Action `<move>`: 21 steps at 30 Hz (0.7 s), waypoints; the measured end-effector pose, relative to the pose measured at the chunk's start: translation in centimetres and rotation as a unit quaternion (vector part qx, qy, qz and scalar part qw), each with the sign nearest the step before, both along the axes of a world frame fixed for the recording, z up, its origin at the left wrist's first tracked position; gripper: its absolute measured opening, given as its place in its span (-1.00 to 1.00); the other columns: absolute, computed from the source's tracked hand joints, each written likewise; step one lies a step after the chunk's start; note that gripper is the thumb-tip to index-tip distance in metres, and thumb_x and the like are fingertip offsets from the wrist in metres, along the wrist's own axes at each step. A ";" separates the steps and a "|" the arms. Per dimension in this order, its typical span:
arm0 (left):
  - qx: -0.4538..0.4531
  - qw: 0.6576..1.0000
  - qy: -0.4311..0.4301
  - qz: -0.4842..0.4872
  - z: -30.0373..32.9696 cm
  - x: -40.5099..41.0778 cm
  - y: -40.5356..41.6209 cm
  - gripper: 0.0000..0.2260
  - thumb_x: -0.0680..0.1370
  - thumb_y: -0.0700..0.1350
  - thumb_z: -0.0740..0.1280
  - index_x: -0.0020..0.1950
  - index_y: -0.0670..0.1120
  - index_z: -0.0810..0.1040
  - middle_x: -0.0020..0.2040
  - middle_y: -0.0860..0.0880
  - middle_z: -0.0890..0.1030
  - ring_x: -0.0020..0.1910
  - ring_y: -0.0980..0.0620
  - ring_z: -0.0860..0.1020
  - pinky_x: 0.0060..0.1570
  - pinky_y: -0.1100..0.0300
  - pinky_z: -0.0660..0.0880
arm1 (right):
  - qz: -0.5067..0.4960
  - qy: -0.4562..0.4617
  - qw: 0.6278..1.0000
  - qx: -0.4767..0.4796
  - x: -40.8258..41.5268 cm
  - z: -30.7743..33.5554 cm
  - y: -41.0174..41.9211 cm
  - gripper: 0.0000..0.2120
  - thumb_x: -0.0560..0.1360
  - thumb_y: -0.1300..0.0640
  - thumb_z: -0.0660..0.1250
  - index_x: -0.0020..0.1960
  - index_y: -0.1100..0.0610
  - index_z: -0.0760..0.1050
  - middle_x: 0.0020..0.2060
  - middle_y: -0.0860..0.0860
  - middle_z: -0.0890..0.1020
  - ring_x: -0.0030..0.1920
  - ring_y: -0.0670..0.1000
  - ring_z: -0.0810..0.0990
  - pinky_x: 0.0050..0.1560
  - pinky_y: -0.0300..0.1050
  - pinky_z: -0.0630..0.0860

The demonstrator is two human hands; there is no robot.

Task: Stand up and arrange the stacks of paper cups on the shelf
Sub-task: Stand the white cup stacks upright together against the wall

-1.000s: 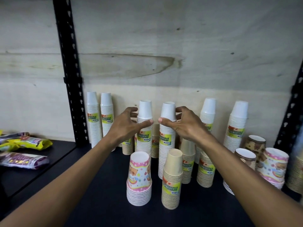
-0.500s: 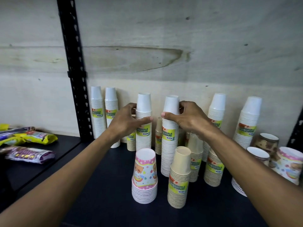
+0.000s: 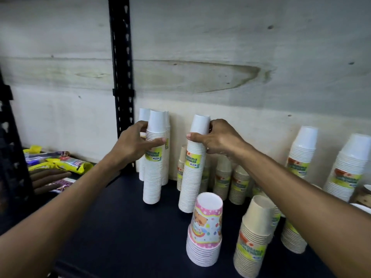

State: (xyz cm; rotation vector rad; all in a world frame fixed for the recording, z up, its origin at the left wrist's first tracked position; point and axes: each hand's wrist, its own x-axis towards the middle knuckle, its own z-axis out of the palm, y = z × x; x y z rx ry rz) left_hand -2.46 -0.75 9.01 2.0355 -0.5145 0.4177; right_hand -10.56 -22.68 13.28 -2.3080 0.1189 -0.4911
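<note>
Two white cup stacks [image 3: 153, 157] [image 3: 193, 163] stand on the shelf [image 3: 120, 227], left hand [image 3: 132, 147] and right hand [image 3: 218, 139] each gripping one near its top, likely to steady them

Both bare forearms reach forward and upward from the lower corners, converging toward the middle. The left hand [image 3: 133, 145] curls around the upper part of a tall white paper cup stack [image 3: 153, 157], thumb across its front and fingers behind. The right hand [image 3: 219, 138] grips the top of a second tall white paper cup stack [image 3: 192, 167], thumb pressed against its front.
</note>
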 end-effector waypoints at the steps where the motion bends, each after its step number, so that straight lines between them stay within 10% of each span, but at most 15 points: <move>1: -0.005 1.000 -0.001 0.003 0.0 0.4 0.5 -0.49 0.34 0.16 0.55 0.21 0.02 0.56 0.05 0.10 0.64 -0.04 0.08 0.64 -0.02 0.02 0.62 | 0.005 0.001 1.000 0.008 0.9 -0.1 0.4 -0.13 -0.08 -0.46 0.40 0.03 0.11 0.56 -0.07 0.04 0.69 -0.05 0.09 0.69 -0.04 0.15 0.66; 8: -0.007 1.000 0.000 0.025 -0.5 2.9 2.4 -0.54 0.41 0.09 0.52 0.24 -0.02 0.55 0.03 0.05 0.64 -0.05 0.06 0.63 -0.01 0.05 0.60 | 0.023 0.016 1.000 0.009 3.8 0.1 3.5 -0.44 0.34 -0.18 0.55 0.16 0.16 0.53 0.07 0.08 0.66 0.04 0.12 0.66 0.03 0.13 0.64; 16: -0.019 0.999 -0.015 0.036 -1.1 5.3 3.5 -0.55 0.44 0.04 0.51 0.27 -0.02 0.53 0.08 0.05 0.62 0.01 0.03 0.63 0.07 0.01 0.59 | 0.023 0.025 0.999 -0.011 6.6 0.1 6.1 -0.65 0.39 -0.11 0.54 -0.20 0.05 0.41 -0.23 -0.03 0.58 -0.14 0.06 0.67 -0.13 -0.02 0.68; 21: -0.023 0.999 -0.018 0.040 -1.5 6.4 4.1 -0.52 0.45 0.05 0.50 0.31 -0.04 0.50 0.09 0.04 0.61 0.03 0.01 0.63 0.05 0.02 0.59 | 0.026 0.025 0.999 -0.034 7.4 0.3 7.5 -0.57 0.39 -0.13 0.54 0.03 0.13 0.49 -0.04 0.08 0.67 -0.08 0.10 0.70 -0.01 0.06 0.66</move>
